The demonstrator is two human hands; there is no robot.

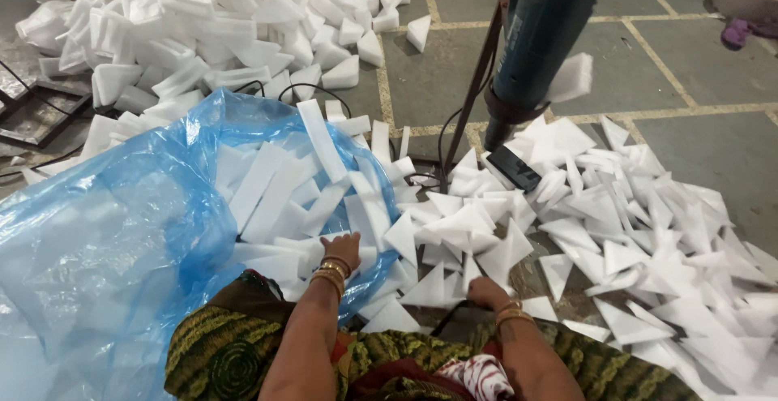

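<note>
Left hand (342,248): resting palm-down on flat foam strips (275,190) at the mouth of the blue bag (121,231); fingers loosely spread, clamped on nothing visible.
Right hand (486,291): low among the foam triangles (502,255) in front of the lap; fingers curled downward, tips hidden, so cannot tell whether closed on a piece.
Foam strips: lying in the bag's open mouth, overlapping at loose angles, some sticking out over the plastic edge.
Foam triangles: spread across the floor (713,150) from the right hand outward to the right, thin and flat, many overlapping.
Far pile (203,36): more white offcuts heaped beyond the bag, well apart from both hands.
Blue bag: thin translucent plastic, crumpled, rim sagging toward the lap.
Heat gun (535,36): dark blue body hanging on a stand above the triangles, nozzle downward, cord trailing near the pieces.
Doing it well, probably: gather several flat pieces at once instead of singles; press lightly, since foam this thin likely snaps or dents.
Bag care, probably: hold the rim open and low with the left hand so pieces slide in flat.
Risk, as judged: snagging the black cord (442,320) near the right wrist; brushing the nozzle overhead.
</note>
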